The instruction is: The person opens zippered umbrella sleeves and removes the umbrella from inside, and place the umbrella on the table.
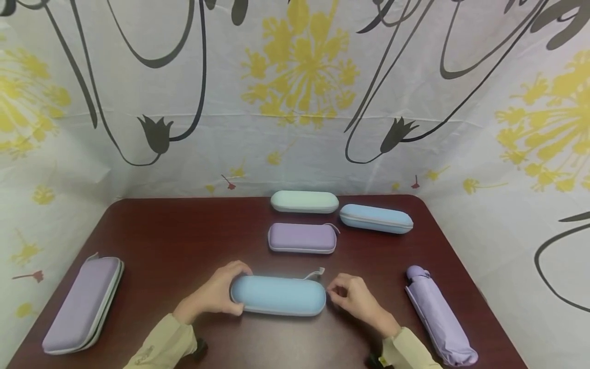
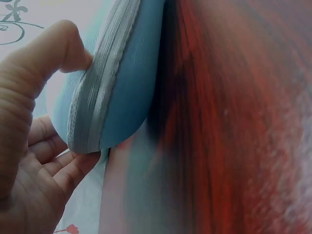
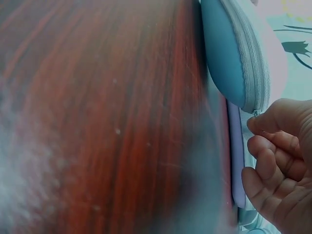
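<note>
A light-blue zip-up case (image 1: 278, 295) lies lengthwise near the front middle of the table, its grey zipper (image 2: 97, 92) running around the side. My left hand (image 1: 220, 290) grips its left end, thumb on the near side and fingers around the far side. At the right end, my right hand (image 1: 356, 301) pinches the small zipper pull (image 3: 255, 114) between thumb and index finger, the other fingers curled beneath. A pale strap loop (image 1: 315, 274) sticks out behind the case. Along the visible part of the zipper, the case looks closed.
Behind it lie a purple case (image 1: 302, 238), a mint-green case (image 1: 304, 202) and another blue case (image 1: 376, 219). A larger purple case (image 1: 84, 305) sits at the left edge of the dark table (image 1: 193, 230). At right lies a folded lilac umbrella (image 1: 440, 318). Patterned cloth (image 1: 295, 143) hangs behind.
</note>
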A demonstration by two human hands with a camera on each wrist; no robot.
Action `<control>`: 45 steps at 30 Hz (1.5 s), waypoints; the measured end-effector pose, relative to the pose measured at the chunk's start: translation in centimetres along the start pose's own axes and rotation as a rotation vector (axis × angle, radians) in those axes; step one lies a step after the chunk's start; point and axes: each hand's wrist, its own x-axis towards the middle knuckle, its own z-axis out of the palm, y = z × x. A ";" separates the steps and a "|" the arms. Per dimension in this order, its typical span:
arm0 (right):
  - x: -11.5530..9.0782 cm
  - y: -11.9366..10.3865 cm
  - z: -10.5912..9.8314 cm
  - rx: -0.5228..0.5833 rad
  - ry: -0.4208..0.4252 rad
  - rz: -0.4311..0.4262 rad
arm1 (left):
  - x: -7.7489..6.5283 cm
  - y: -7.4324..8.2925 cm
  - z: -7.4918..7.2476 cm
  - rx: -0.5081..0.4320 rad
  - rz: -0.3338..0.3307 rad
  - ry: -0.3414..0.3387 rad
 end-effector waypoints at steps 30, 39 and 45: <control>-1.6 -4.7 1.8 -0.038 0.261 0.182 | -0.9 1.1 1.2 0.041 -0.067 0.144; -1.6 -5.1 1.9 -0.039 0.241 0.220 | -1.3 1.6 1.5 0.054 -0.094 0.157; -1.6 -5.2 2.0 -0.041 0.269 0.209 | -1.8 2.3 1.9 0.058 -0.148 0.150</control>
